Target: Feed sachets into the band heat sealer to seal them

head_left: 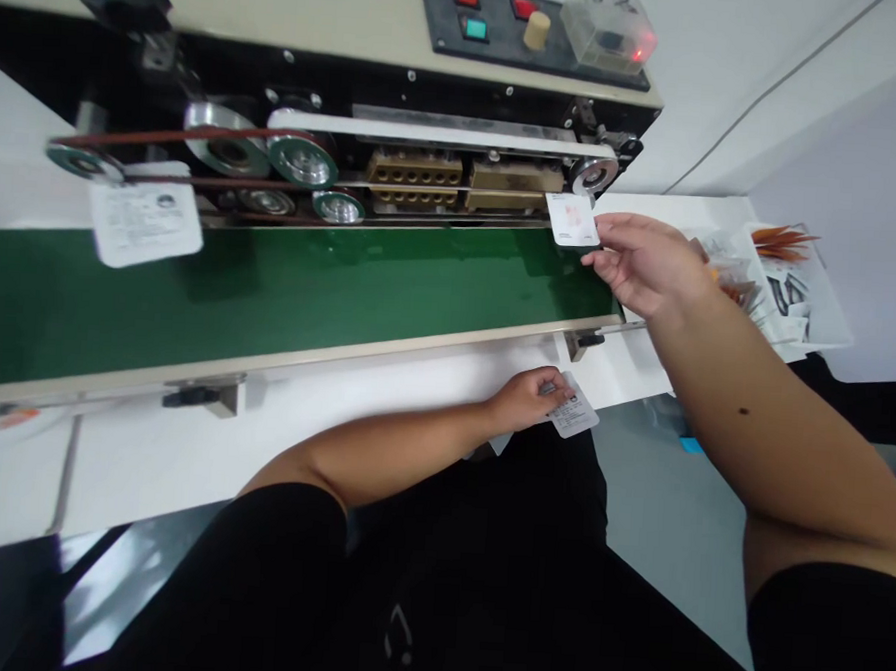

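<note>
My right hand (pixel 643 266) pinches a small white sachet (pixel 572 220) by its lower edge, holding it upright at the right end of the band sealer's heating section (pixel 456 181). The sachet's lower part stands just over the green conveyor belt (pixel 292 292). My left hand (pixel 527 400) rests on the white table (pixel 301 408), closed on a second white sachet (pixel 573 410) near the belt's front rail. A third white sachet (pixel 145 221) stands at the sealer's far left, by the pulleys and above the belt.
A white tray (pixel 792 283) at the right holds several packets and orange-tipped items. The sealer's control panel (pixel 531 29), with red and green buttons, sits at the top. Exposed belts and pulleys (pixel 262 151) run along the machine's front.
</note>
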The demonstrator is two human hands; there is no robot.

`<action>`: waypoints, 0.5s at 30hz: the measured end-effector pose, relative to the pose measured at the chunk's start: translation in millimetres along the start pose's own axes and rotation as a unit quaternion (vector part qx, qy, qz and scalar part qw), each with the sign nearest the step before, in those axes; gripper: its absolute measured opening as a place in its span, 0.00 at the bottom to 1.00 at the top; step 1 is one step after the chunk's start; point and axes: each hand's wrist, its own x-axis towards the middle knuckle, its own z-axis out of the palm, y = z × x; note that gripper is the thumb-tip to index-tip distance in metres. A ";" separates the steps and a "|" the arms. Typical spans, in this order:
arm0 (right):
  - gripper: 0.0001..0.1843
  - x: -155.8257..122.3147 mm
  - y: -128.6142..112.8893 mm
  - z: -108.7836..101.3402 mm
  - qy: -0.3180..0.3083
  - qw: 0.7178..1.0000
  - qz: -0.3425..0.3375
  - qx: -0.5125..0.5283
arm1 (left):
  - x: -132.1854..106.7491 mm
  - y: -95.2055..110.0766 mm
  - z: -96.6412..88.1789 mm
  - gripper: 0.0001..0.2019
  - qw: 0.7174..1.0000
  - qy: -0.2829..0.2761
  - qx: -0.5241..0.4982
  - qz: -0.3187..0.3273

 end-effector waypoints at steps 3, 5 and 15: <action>0.12 -39.2 1.8 2.7 0.008 0.999 -0.047 -0.012 | 1.2 -3.1 0.9 0.15 0.999 0.008 -0.034 -0.014; 0.15 -72.5 9.0 0.7 0.021 0.997 -0.073 -0.019 | 2.1 -3.9 1.2 0.18 0.997 0.014 -0.076 -0.022; 0.12 -152.2 91.6 -48.8 0.123 0.966 -0.124 -0.192 | 6.0 3.4 -1.9 0.29 0.972 0.072 -0.217 -0.048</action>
